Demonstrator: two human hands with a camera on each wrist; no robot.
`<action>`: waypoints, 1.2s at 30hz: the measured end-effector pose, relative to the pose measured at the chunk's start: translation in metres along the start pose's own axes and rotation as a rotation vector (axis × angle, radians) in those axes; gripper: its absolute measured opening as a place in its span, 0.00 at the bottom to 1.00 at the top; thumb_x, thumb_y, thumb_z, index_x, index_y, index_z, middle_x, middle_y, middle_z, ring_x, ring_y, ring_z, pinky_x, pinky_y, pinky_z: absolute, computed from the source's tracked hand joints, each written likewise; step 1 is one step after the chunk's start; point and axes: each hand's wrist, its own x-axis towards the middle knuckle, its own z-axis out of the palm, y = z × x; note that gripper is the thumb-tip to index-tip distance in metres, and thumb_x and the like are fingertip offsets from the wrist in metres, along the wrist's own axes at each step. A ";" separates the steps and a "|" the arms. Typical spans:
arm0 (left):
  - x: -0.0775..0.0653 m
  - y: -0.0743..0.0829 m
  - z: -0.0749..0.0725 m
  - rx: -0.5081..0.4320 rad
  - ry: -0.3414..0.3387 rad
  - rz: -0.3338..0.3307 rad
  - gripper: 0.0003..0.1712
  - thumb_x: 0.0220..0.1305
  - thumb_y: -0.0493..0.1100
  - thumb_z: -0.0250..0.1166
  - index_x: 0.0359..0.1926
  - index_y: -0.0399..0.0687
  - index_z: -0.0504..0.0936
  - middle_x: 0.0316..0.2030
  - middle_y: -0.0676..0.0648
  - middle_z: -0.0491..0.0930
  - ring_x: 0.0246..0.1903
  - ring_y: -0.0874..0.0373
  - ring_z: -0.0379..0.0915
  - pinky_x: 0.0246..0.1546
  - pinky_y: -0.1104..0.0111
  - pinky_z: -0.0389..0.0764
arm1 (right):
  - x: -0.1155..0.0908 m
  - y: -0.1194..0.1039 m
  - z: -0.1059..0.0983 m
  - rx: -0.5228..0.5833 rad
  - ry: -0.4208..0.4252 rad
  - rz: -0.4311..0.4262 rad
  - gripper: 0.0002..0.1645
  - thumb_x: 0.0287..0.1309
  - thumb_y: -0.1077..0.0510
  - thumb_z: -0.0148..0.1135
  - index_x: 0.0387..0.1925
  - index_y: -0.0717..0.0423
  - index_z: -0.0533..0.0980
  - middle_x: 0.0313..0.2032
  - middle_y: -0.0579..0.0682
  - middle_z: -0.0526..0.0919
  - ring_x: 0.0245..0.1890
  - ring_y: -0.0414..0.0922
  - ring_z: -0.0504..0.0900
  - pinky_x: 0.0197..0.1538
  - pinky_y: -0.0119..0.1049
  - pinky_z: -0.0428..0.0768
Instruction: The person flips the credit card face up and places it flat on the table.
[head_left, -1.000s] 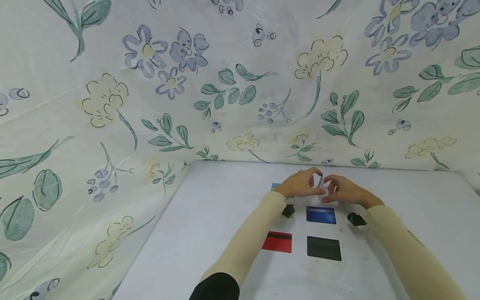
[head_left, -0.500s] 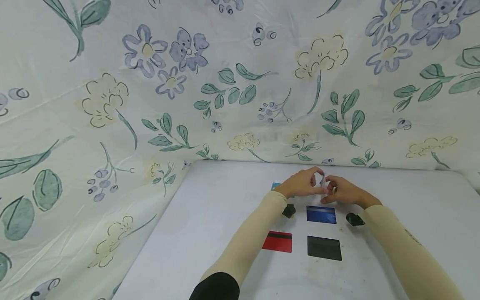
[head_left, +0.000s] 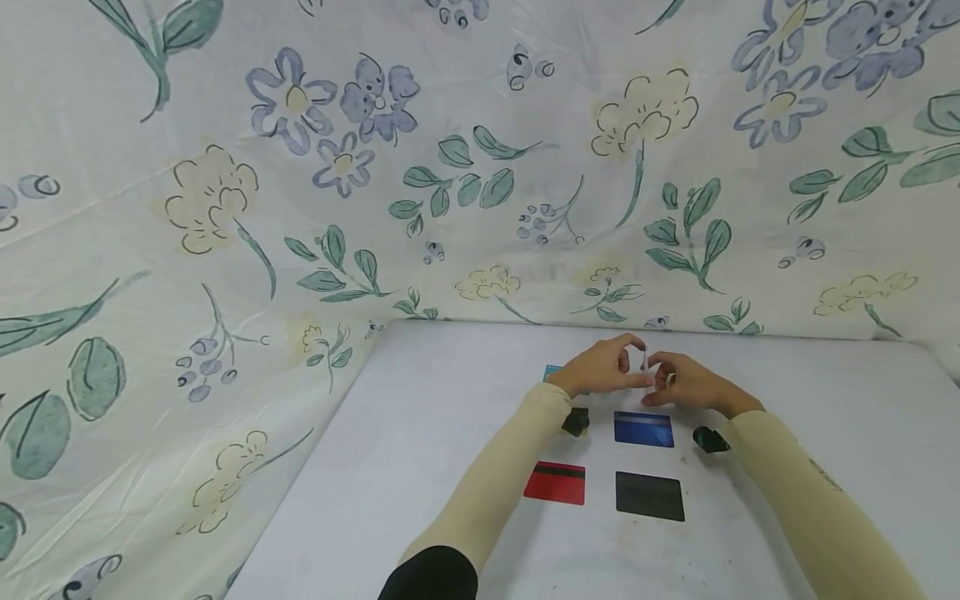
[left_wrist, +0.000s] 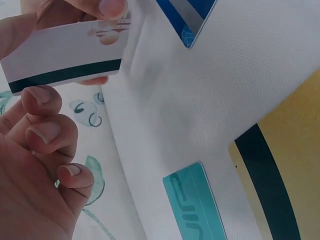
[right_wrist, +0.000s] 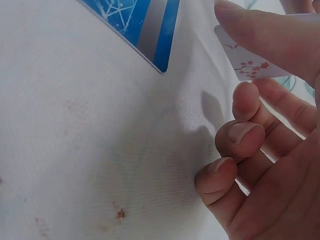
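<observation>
My left hand (head_left: 606, 367) and right hand (head_left: 692, 383) meet above the far part of the white table. Between them they hold a white card (left_wrist: 65, 52) with a dark stripe and a small printed picture. The left thumb and index finger pinch one end. At the other end, the right thumb lies on the card's printed side (right_wrist: 250, 62), with the index finger behind. Both hands' remaining fingers are loosely curled. In the head view the card is almost edge-on. A blue card (head_left: 643, 430) lies on the table just in front of the hands.
A red card (head_left: 555, 483) and a black card (head_left: 649, 497) lie nearer me. A teal card (left_wrist: 192, 202) and a gold card (left_wrist: 285, 150) lie by the left wrist. Small dark objects (head_left: 710, 439) show at both wrists. Floral cloth (head_left: 480, 167) hangs behind the table.
The white card has turned slightly between the fingers, and the right hand has shifted a little to the left. The cards on the table have not moved.
</observation>
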 end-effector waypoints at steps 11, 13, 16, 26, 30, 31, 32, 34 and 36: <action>-0.005 -0.010 -0.007 -0.023 0.015 -0.015 0.37 0.68 0.57 0.69 0.71 0.50 0.68 0.31 0.51 0.76 0.27 0.64 0.68 0.29 0.76 0.70 | -0.001 0.001 -0.004 -0.014 0.015 0.028 0.38 0.58 0.53 0.75 0.63 0.65 0.69 0.33 0.51 0.77 0.36 0.46 0.75 0.42 0.37 0.76; -0.005 -0.012 -0.007 -0.034 0.019 -0.015 0.37 0.67 0.57 0.70 0.70 0.50 0.68 0.30 0.52 0.76 0.26 0.65 0.68 0.29 0.76 0.69 | -0.001 0.001 -0.005 -0.012 0.017 0.031 0.37 0.58 0.53 0.75 0.63 0.65 0.69 0.33 0.51 0.76 0.36 0.46 0.75 0.42 0.37 0.76; -0.006 -0.015 -0.008 -0.042 0.020 -0.018 0.37 0.67 0.56 0.70 0.71 0.50 0.68 0.28 0.52 0.75 0.26 0.65 0.67 0.29 0.76 0.69 | -0.002 0.001 -0.006 -0.009 0.014 0.022 0.37 0.58 0.53 0.75 0.62 0.65 0.70 0.32 0.50 0.76 0.36 0.46 0.75 0.41 0.38 0.76; -0.008 -0.022 -0.009 -0.047 0.029 -0.039 0.37 0.67 0.54 0.71 0.70 0.49 0.68 0.29 0.52 0.74 0.26 0.64 0.67 0.29 0.75 0.69 | -0.005 0.000 -0.011 -0.026 0.012 0.017 0.37 0.58 0.53 0.76 0.62 0.65 0.69 0.32 0.50 0.75 0.34 0.45 0.74 0.37 0.36 0.75; -0.006 -0.027 -0.008 -0.038 0.025 -0.042 0.36 0.67 0.53 0.71 0.70 0.49 0.69 0.29 0.53 0.74 0.25 0.65 0.67 0.28 0.75 0.69 | -0.004 0.002 -0.011 -0.036 0.011 0.028 0.38 0.58 0.52 0.76 0.63 0.65 0.69 0.32 0.50 0.76 0.35 0.46 0.74 0.37 0.37 0.75; -0.006 -0.028 -0.008 -0.034 0.025 -0.043 0.36 0.66 0.53 0.71 0.69 0.49 0.69 0.28 0.53 0.74 0.25 0.65 0.66 0.28 0.75 0.69 | -0.004 0.002 -0.012 -0.039 0.011 0.027 0.38 0.58 0.52 0.76 0.63 0.65 0.69 0.32 0.50 0.76 0.35 0.46 0.74 0.37 0.37 0.75; -0.006 -0.028 -0.008 -0.026 0.025 -0.046 0.36 0.66 0.53 0.71 0.69 0.49 0.69 0.28 0.53 0.74 0.24 0.65 0.66 0.27 0.75 0.69 | -0.004 0.003 -0.012 -0.043 0.013 0.028 0.38 0.57 0.52 0.76 0.62 0.65 0.69 0.32 0.50 0.76 0.35 0.46 0.74 0.38 0.37 0.75; -0.006 -0.029 -0.007 -0.008 0.027 -0.051 0.35 0.66 0.53 0.71 0.69 0.49 0.70 0.28 0.53 0.74 0.24 0.65 0.66 0.27 0.75 0.68 | -0.004 0.003 -0.013 -0.043 0.015 0.031 0.38 0.57 0.52 0.76 0.62 0.65 0.69 0.32 0.50 0.75 0.34 0.45 0.74 0.37 0.37 0.75; -0.006 -0.029 -0.007 0.007 0.028 -0.060 0.35 0.66 0.53 0.71 0.69 0.49 0.70 0.28 0.53 0.74 0.24 0.65 0.66 0.27 0.75 0.68 | -0.006 0.002 -0.014 -0.044 0.017 0.024 0.38 0.57 0.53 0.76 0.62 0.65 0.69 0.32 0.50 0.75 0.33 0.45 0.74 0.36 0.36 0.75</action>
